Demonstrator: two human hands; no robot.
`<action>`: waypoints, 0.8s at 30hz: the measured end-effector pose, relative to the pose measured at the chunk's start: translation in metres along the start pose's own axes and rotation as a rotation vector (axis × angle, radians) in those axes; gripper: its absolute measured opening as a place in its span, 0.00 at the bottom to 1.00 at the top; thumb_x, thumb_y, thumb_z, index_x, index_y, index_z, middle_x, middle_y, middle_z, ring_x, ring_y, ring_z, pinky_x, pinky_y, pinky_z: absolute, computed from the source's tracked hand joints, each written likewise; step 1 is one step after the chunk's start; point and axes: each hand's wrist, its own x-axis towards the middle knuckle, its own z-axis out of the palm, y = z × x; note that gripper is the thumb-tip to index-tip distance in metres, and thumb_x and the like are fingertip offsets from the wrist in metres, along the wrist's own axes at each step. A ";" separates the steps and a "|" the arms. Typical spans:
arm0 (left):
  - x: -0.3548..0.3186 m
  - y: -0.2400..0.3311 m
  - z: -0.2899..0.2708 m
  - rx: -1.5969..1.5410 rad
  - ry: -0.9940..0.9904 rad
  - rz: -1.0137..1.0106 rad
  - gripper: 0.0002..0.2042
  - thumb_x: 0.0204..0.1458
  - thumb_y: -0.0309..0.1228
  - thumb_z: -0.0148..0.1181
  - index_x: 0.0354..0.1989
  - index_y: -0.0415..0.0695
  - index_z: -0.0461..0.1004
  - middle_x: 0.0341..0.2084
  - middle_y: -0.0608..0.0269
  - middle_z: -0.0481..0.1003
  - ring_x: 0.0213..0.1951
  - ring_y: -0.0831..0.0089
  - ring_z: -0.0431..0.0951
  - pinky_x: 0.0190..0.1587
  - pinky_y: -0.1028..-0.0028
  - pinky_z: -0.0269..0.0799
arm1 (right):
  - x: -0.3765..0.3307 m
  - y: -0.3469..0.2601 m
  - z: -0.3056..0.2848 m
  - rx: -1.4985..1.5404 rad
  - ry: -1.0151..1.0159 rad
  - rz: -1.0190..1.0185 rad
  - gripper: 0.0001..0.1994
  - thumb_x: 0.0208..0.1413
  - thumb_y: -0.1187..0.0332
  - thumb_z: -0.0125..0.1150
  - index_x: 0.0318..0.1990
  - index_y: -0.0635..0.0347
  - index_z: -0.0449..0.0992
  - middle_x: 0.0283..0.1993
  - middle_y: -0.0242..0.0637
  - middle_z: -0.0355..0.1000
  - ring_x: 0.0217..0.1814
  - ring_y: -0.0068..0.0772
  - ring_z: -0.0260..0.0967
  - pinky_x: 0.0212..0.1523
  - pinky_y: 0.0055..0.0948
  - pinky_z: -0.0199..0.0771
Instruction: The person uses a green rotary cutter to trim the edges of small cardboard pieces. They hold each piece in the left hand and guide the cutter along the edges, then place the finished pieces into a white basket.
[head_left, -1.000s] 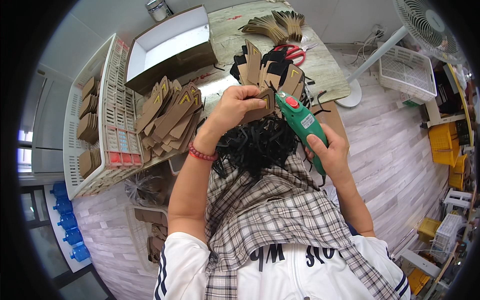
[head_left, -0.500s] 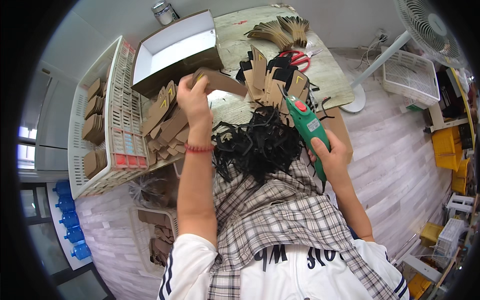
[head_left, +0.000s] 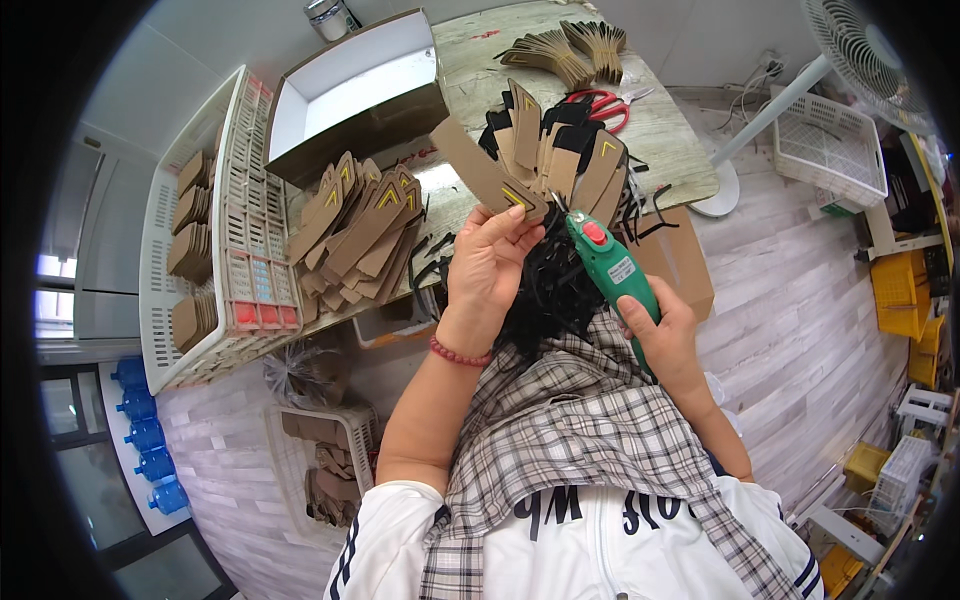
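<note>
My left hand (head_left: 488,272) pinches a brown strip (head_left: 472,165) by its lower end, where a yellow chevron shows; the strip slants up to the left. My right hand (head_left: 664,328) is wrapped round green electric scissors (head_left: 606,258) with a red button. Their blades point up and stand close to the strip's chevron end; whether they touch it I cannot tell. Below, a tangle of black offcuts (head_left: 545,305) lies on my checked apron. Just beyond the blades, more brown strips (head_left: 600,175) with black ends are fanned out on the table.
A heap of chevron strips (head_left: 362,238) lies left, beside a white crate (head_left: 262,215) and an open box (head_left: 358,125). Red-handled scissors (head_left: 606,106) and stacked strips (head_left: 552,62) lie farther back. A cardboard box (head_left: 675,262) stands below the table's right edge, a fan (head_left: 868,62) beyond.
My left hand has moved right, from above the left-hand heap to the scissors' blades, and the strip has turned chevron end down. My right hand has barely moved.
</note>
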 end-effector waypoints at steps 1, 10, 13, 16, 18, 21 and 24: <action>0.001 -0.001 0.002 0.003 0.004 0.029 0.10 0.51 0.20 0.58 0.41 0.42 0.69 0.35 0.61 0.76 0.40 0.69 0.77 0.44 0.70 0.74 | -0.001 0.000 0.001 -0.002 -0.005 0.011 0.17 0.55 0.61 0.63 0.43 0.67 0.73 0.25 0.29 0.69 0.25 0.16 0.62 0.25 0.20 0.63; 0.002 -0.012 0.010 0.024 0.033 0.134 0.09 0.51 0.20 0.58 0.41 0.40 0.70 0.36 0.59 0.77 0.40 0.69 0.77 0.45 0.71 0.73 | 0.000 -0.003 0.004 -0.006 -0.002 -0.023 0.17 0.55 0.60 0.62 0.43 0.67 0.73 0.24 0.29 0.69 0.23 0.17 0.62 0.24 0.20 0.63; 0.004 -0.016 0.010 0.036 0.027 0.145 0.09 0.52 0.19 0.57 0.41 0.40 0.71 0.35 0.58 0.77 0.39 0.69 0.78 0.43 0.71 0.74 | 0.000 -0.004 0.003 -0.001 0.003 -0.023 0.17 0.55 0.61 0.62 0.43 0.67 0.73 0.24 0.29 0.69 0.23 0.16 0.63 0.24 0.20 0.63; 0.003 -0.015 0.008 0.066 0.018 0.146 0.08 0.52 0.19 0.57 0.40 0.39 0.71 0.35 0.58 0.78 0.37 0.68 0.78 0.41 0.73 0.74 | 0.001 -0.004 0.002 0.016 -0.005 -0.014 0.17 0.55 0.61 0.62 0.44 0.67 0.73 0.24 0.28 0.69 0.23 0.16 0.62 0.24 0.19 0.62; 0.002 -0.015 0.008 0.093 0.017 0.161 0.08 0.52 0.19 0.57 0.40 0.39 0.71 0.34 0.57 0.78 0.37 0.68 0.79 0.40 0.73 0.75 | 0.001 -0.002 0.000 0.008 -0.012 -0.015 0.17 0.55 0.61 0.63 0.44 0.67 0.73 0.24 0.28 0.69 0.23 0.15 0.62 0.24 0.19 0.62; 0.004 -0.012 0.004 0.155 -0.031 0.178 0.07 0.51 0.18 0.57 0.39 0.38 0.72 0.33 0.57 0.78 0.36 0.67 0.79 0.38 0.73 0.76 | 0.000 -0.003 -0.001 0.011 -0.015 -0.008 0.18 0.54 0.60 0.63 0.43 0.67 0.73 0.24 0.28 0.68 0.24 0.15 0.61 0.24 0.19 0.62; 0.002 -0.006 0.003 0.243 -0.037 0.177 0.07 0.50 0.18 0.58 0.38 0.37 0.73 0.32 0.55 0.78 0.35 0.67 0.80 0.37 0.73 0.76 | 0.002 -0.006 -0.007 -0.027 -0.049 -0.002 0.18 0.54 0.60 0.64 0.43 0.66 0.74 0.24 0.28 0.68 0.24 0.15 0.61 0.25 0.19 0.62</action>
